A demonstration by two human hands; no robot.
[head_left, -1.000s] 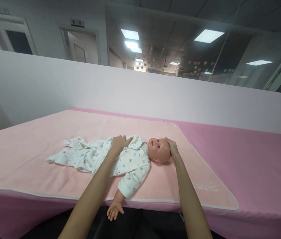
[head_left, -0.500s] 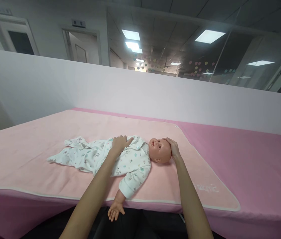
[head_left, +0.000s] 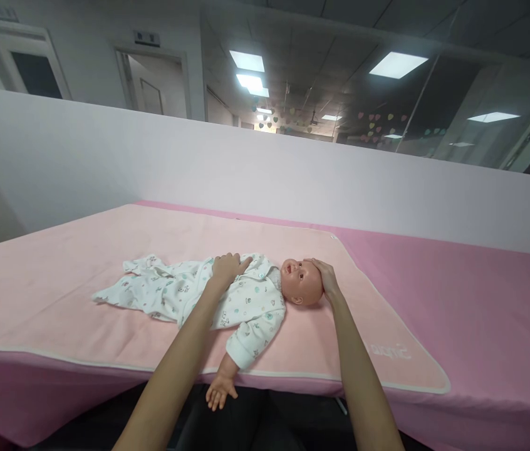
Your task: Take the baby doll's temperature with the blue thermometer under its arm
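Cupped open against the head [head_left: 301,287] of a doll [head_left: 249,304], the right hand [head_left: 326,279] rested; the left hand [head_left: 226,269], thumb spread, lay on its printed clothes [head_left: 168,293].

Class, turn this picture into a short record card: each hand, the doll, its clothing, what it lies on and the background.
Left hand: resting on the front of the doll
Right hand: against the top of the doll's head
Doll's pose: on its back, head toward the picture's right
Doll's near hand: past the mat's near edge
Clothing: white, small printed motifs
Mat: pale pink, white trim, white lettering near one corner
Cover: deeper pink, beneath the mat
Background: white wall, with lit ceiling panels beyond
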